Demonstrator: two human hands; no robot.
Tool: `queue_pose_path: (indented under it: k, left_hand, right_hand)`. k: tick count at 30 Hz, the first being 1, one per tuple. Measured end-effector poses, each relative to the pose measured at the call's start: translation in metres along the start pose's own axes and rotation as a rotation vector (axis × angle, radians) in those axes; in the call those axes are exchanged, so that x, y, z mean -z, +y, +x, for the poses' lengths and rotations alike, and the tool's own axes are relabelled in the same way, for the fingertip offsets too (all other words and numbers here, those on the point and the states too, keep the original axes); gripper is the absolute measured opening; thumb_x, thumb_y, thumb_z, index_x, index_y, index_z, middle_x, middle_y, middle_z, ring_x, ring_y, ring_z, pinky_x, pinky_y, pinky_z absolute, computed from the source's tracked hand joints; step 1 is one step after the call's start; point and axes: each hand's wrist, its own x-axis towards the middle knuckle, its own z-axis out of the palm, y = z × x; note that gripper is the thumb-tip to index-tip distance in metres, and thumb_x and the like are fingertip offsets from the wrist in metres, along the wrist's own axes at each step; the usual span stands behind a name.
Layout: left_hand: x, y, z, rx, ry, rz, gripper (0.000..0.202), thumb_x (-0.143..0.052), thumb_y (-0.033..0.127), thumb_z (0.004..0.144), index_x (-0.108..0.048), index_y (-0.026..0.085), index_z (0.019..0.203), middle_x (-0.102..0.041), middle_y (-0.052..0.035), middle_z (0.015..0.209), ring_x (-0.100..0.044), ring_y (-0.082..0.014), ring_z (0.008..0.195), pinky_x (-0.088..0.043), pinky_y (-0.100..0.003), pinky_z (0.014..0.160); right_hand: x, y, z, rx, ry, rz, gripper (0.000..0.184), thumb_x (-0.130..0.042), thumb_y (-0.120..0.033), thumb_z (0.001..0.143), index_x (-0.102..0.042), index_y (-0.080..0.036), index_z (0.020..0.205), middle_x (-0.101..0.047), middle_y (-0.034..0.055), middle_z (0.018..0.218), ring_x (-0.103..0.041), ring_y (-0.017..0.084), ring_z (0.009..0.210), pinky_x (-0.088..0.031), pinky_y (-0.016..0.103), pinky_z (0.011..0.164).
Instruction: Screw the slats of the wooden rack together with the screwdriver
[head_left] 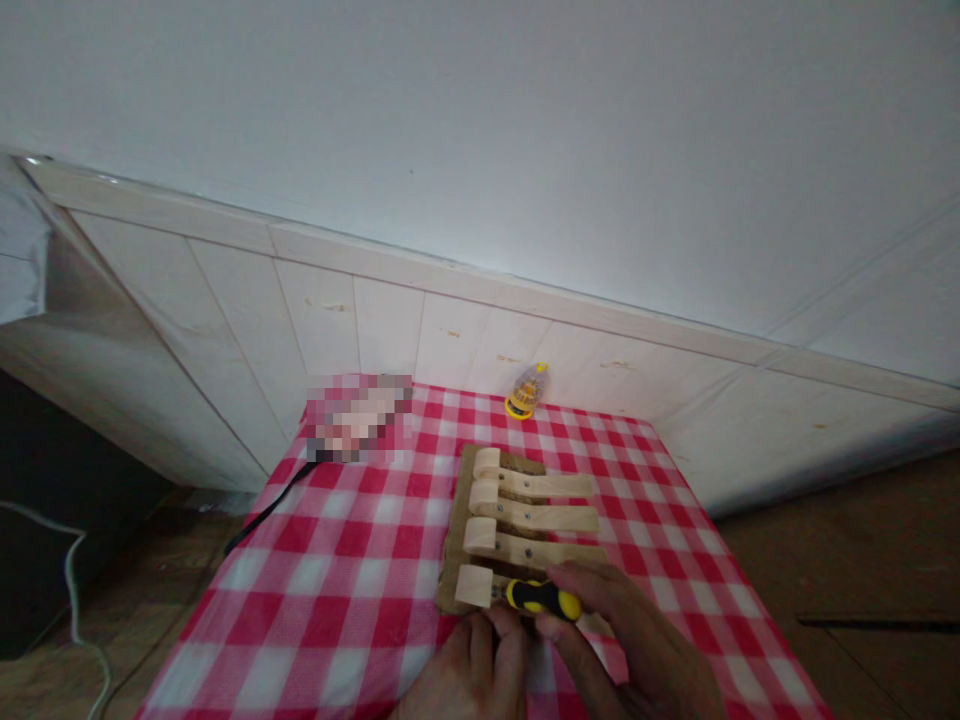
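Observation:
My right hand [637,635] grips a screwdriver [544,598] by its black and yellow handle. The shaft points left, toward a screw spot beside a pale wooden block [475,585]. Curled fingers of my left hand [480,665] press together at the near edge of a rough brown board [454,545], just below the screwdriver tip; what they pinch is hidden. Several pale wooden strips [559,517] lie side by side across the board, with dark screws in them and curved blocks at their left ends. The nearest strip is partly covered by my right hand.
A red and white checked cloth [330,620] covers the table. At its far edge stands a clear and yellow screwdriver-bit case [528,390]. A blurred-out item [360,415] with a black strap lies far left. A white panelled wall [457,335] rises behind the table.

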Motion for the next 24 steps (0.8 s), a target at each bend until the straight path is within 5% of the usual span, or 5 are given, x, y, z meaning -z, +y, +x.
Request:
queue_pose_path:
  k: [11,24]
  left_hand:
    - [-0.007,0.006,-0.012,0.013,-0.083,-0.051,0.026,-0.052,0.014,0.098,-0.065,0.005,0.119,-0.067,-0.0149,0.101,-0.061,-0.0187,0.072,-0.053,-0.029,0.058]
    - [-0.013,0.008,-0.018,0.009,-0.099,-0.064,0.03,-0.051,0.013,0.097,-0.064,0.005,0.123,-0.068,-0.0149,0.101,-0.063,-0.0192,0.075,-0.054,-0.028,0.059]
  right_hand:
    - [0.005,0.001,0.003,0.125,-0.085,0.047,0.028,-0.064,-0.021,0.102,-0.075,-0.029,0.127,-0.082,0.0032,0.122,-0.082,0.02,0.107,-0.067,0.024,0.091]
    - [0.001,0.0,-0.001,0.04,-0.022,-0.01,0.021,-0.067,-0.028,0.103,-0.072,-0.025,0.123,-0.084,0.0028,0.104,-0.084,0.018,0.09,-0.069,0.021,0.079]
